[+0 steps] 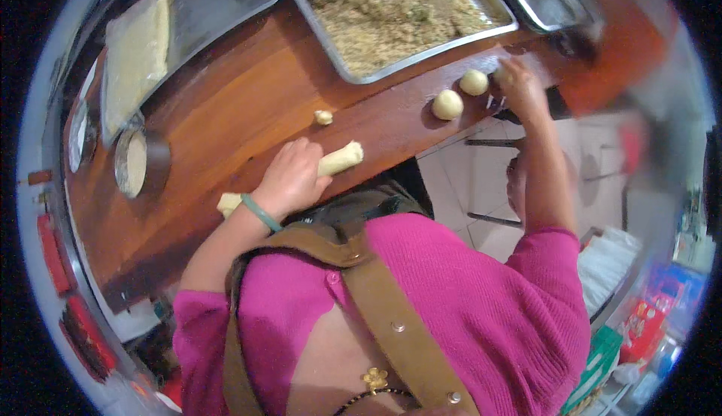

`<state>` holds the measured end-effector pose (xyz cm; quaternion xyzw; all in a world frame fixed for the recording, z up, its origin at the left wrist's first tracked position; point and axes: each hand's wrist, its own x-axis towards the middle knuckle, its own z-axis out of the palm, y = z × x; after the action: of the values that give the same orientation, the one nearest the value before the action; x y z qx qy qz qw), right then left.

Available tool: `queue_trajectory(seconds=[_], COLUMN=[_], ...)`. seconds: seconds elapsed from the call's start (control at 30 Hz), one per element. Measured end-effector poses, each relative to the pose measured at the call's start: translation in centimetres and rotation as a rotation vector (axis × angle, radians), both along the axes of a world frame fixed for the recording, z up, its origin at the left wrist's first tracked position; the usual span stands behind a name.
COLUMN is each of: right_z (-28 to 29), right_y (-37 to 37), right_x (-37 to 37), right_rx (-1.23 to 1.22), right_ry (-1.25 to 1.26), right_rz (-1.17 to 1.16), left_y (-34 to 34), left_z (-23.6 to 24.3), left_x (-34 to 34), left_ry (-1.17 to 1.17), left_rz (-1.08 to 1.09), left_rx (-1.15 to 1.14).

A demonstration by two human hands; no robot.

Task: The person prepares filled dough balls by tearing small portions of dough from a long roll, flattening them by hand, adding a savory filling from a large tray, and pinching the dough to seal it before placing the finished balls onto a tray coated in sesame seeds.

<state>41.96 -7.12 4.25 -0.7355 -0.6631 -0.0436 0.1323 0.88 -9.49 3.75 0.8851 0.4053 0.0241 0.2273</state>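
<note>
1. Your left hand (292, 177) lies flat, palm down, on a pale, soft dough rope (340, 159) across the glossy wooden bench (226, 107).
2. Your right hand (517, 85), blurred, reaches just beside two smooth round dough balls (447, 104); I cannot tell its grip.
3. A metal tray (342, 66) holds crumbly filling.

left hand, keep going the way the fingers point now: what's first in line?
Likely the small dough scrap on the wooden table. The left hand lies on the dough log, fingers pointing up-table. Beyond the scrap sits the metal tray of crumbly filling. Depth is unclear.
</note>
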Motion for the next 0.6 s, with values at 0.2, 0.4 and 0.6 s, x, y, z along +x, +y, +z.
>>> queue_trajectory(seconds=[0.2, 0.4, 0.6], right_z=[3.0, -0.5, -0.2], right_y=[-2.7, -3.6, -1.9], right_x=[-10.7, -23.5, -26.1], right_rx=[-0.260, -0.539, -0.626], right_ry=[0.859, 1.528, 2.194], right_rz=[0.155, 0.647, 0.635], left_y=[0.5, 1.5, 1.8], left_z=[1.9, 3.5, 2.1], left_x=[-1.5, -1.4, -1.1], left_ry=[-0.398, -1.164, -1.338], left_rz=[0.252, 0.373, 0.207], left_rx=[-0.309, -1.168, -1.340])
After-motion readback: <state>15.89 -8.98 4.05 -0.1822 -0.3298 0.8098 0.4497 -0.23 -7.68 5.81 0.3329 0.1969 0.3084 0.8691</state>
